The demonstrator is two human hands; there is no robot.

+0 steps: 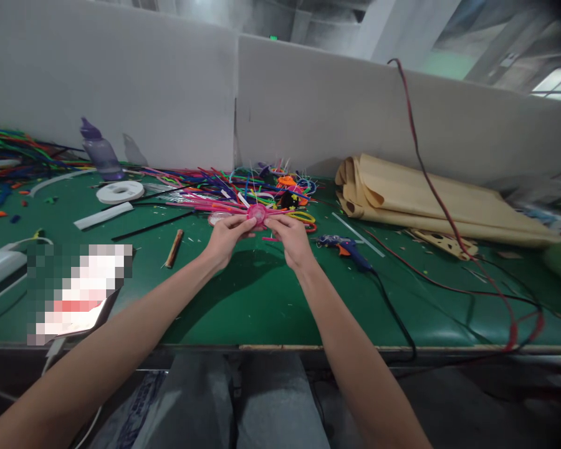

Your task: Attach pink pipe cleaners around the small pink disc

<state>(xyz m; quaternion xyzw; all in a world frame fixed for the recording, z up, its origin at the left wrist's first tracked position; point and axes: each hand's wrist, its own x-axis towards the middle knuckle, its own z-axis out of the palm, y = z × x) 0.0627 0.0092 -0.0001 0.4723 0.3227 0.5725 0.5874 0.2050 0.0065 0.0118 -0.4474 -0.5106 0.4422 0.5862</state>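
Observation:
A small round pink piece (257, 214) is held between both hands above the green table (262, 312). My left hand (228, 238) pinches its left side with thumb and fingers. On the right side, my right hand (290, 236) grips the same piece, thumb near its lower edge. Pink strands (201, 204) show behind and to the left of it; whether they join it I cannot tell. Just beyond the hands lies a heap of coloured sticks and small decorations (287, 184). Yellow loops (303, 217) lie beside my right hand.
A blue glue gun (343, 245) with a cable lies at right, before rolled brown paper (421, 196). A red-black wire (414, 134) hangs at right. At left are a bottle (101, 153), white tape roll (120, 192), brown stick (174, 248), phone (86, 290) and power strip (0, 268).

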